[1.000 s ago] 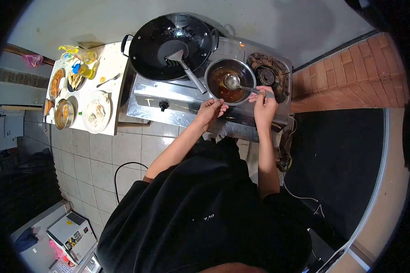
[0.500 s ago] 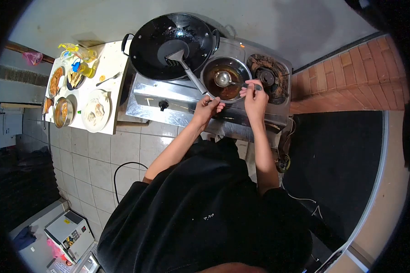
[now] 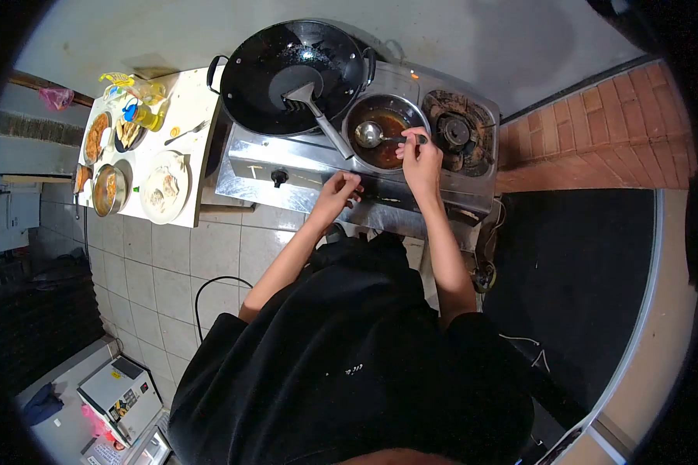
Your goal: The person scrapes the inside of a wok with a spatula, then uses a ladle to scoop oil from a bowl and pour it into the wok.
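My right hand (image 3: 421, 164) is closed around the dark handle of a metal ladle (image 3: 369, 134). The ladle's bowl lies in a round metal pot (image 3: 356, 109) with brown liquid inside. My left hand (image 3: 340, 195) is at the stove's front panel, below the pot, its fingers curled and thumb against them; whatever may be between them is hidden. Just above that hand ends the handle of a metal wok spatula (image 3: 329, 132), whose blade rests in a big black wok (image 3: 248, 85) left of the pot.
Right of the pot is a stained burner (image 3: 457, 132) on the steel stove (image 3: 244, 159); a black knob (image 3: 279, 178) sits on its front. A white table (image 3: 186, 101) at left bears a white plate (image 3: 164, 208), an oil bottle (image 3: 149, 119), a fork (image 3: 184, 134) and a steel bowl (image 3: 101, 208).
My left hand has moved down and left, away from the pot's rim and the spatula handle's end. My right hand has shifted slightly left, bringing the ladle's bowl nearer the pot's left side.
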`<state>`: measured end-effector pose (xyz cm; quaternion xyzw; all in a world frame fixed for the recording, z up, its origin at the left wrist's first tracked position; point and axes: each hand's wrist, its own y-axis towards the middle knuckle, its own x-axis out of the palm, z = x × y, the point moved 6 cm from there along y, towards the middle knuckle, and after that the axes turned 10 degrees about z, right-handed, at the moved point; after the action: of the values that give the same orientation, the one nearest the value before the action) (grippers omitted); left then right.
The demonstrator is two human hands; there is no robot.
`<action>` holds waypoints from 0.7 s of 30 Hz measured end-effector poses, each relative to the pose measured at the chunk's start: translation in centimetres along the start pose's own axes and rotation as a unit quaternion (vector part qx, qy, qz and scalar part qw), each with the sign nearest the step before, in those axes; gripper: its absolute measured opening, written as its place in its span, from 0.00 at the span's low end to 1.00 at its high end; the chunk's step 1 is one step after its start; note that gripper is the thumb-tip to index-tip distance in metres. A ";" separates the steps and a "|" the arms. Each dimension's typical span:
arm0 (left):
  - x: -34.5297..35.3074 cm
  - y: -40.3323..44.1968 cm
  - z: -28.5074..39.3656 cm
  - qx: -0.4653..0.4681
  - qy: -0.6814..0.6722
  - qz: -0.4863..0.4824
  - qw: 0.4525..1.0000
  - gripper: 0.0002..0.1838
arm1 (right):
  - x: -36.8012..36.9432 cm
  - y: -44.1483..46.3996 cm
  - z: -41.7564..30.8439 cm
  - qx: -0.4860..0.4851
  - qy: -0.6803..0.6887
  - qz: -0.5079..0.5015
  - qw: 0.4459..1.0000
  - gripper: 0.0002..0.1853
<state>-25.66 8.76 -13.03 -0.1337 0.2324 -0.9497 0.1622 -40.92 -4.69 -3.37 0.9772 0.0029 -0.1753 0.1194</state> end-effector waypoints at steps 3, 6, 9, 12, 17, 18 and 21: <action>-0.8 -0.8 -0.4 -0.007 -0.004 0.002 1.000 0.16 | 0.0 -0.1 0.0 -0.003 0.006 -0.002 1.000 0.06; -1.2 -1.2 -0.3 -0.007 -0.008 0.003 1.000 0.16 | 0.0 0.0 0.4 0.001 0.010 0.000 1.000 0.06; -1.4 -1.2 -0.2 -0.001 -0.010 -0.001 1.000 0.16 | 0.1 0.0 0.9 -0.005 0.011 0.000 1.000 0.06; -1.5 -1.1 -0.1 0.008 -0.019 -0.010 1.000 0.15 | 0.1 -0.1 0.9 0.000 0.014 0.000 1.000 0.06; -1.7 -1.2 -0.3 0.004 -0.025 -0.004 1.000 0.15 | 0.1 0.0 1.2 0.004 0.009 0.001 1.000 0.06; -1.8 -1.2 -0.4 0.003 -0.026 -0.003 1.000 0.15 | 0.1 0.0 1.2 0.004 0.009 0.000 1.000 0.06; -1.9 -1.4 -0.4 -0.007 -0.033 0.004 0.999 0.14 | 0.2 -0.1 1.1 0.007 0.013 -0.002 1.000 0.06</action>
<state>-24.36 10.80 -13.06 -0.1650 0.2344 -0.9423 0.1729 -41.12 -4.90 -4.48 0.9802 0.0052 -0.1630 0.1122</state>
